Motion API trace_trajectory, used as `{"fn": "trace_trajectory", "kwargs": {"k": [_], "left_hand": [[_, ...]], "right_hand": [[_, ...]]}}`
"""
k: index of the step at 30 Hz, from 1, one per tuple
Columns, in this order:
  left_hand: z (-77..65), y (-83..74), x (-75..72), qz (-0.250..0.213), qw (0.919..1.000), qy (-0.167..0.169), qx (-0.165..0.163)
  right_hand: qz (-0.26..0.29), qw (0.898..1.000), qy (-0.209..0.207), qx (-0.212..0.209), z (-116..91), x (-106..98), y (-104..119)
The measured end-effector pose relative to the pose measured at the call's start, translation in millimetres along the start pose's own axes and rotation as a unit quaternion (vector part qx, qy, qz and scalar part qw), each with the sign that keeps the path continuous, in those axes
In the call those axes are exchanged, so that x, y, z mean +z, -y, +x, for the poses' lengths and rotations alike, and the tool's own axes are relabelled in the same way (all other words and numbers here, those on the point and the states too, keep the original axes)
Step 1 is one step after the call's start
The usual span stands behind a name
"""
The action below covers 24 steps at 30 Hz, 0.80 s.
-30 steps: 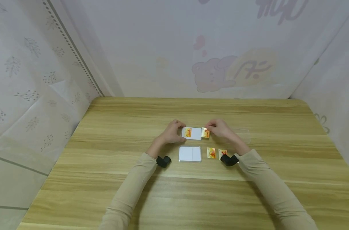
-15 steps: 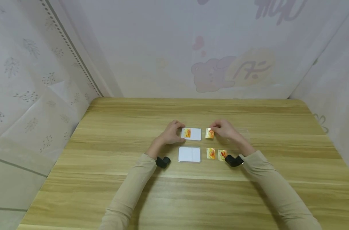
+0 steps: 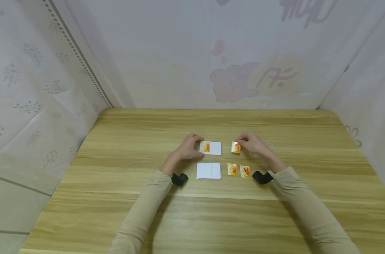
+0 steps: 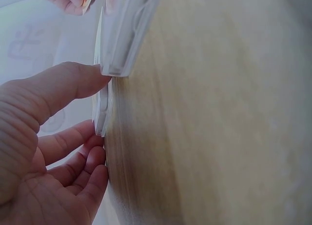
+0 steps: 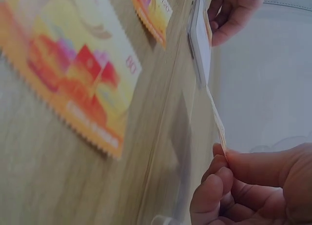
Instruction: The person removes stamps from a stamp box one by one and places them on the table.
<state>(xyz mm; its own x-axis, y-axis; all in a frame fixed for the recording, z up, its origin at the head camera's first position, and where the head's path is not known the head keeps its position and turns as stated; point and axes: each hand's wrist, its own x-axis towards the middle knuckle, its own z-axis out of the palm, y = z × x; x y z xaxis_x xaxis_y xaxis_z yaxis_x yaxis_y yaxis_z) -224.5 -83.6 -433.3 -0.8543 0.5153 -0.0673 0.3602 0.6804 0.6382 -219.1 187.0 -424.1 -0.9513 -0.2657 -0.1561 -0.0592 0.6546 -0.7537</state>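
Observation:
My left hand [image 3: 188, 146] grips a white-backed stamp case [image 3: 216, 148] by its left end, thumb on the near edge and fingers on the far edge. A yellow-orange stamp [image 3: 206, 146] lies on the left half of that case. To its right, my right hand [image 3: 251, 143] pinches another stamp [image 3: 235, 147] between thumb and fingertips, apart from the case. In the right wrist view this held stamp [image 5: 219, 122] is seen nearly edge-on. Two more stamps, one on the left [image 3: 232, 169] and one on the right [image 3: 244, 171], lie nearer the body.
A second clear-rimmed case [image 3: 204, 170] with a white inside lies just in front of the gripped one. A faint clear plastic piece [image 3: 269, 144] lies beside the right hand, partly hidden by it. The wooden table [image 3: 192, 218] ends at a curtained wall.
My right hand has moved right with the pinched stamp, away from the case's right end. The right-hand loose stamp has come out from behind the wrist camera. The left hand stays put.

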Motion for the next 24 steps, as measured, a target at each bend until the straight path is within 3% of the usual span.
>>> {"fn": "trace_trajectory", "kwargs": {"k": [8,24], "left_hand": [[-0.9,0.1,-0.1,0.001,1.0000,-0.001,0.001],[-0.2,0.3,-0.3,0.001,1.0000,-0.005,0.005]], "right_hand": [[-0.006,1.000,0.003,0.004,-3.3,-5.2,-2.2],[-0.084,0.996,-0.022,-0.020,-2.5,-6.9,-4.4]]}}
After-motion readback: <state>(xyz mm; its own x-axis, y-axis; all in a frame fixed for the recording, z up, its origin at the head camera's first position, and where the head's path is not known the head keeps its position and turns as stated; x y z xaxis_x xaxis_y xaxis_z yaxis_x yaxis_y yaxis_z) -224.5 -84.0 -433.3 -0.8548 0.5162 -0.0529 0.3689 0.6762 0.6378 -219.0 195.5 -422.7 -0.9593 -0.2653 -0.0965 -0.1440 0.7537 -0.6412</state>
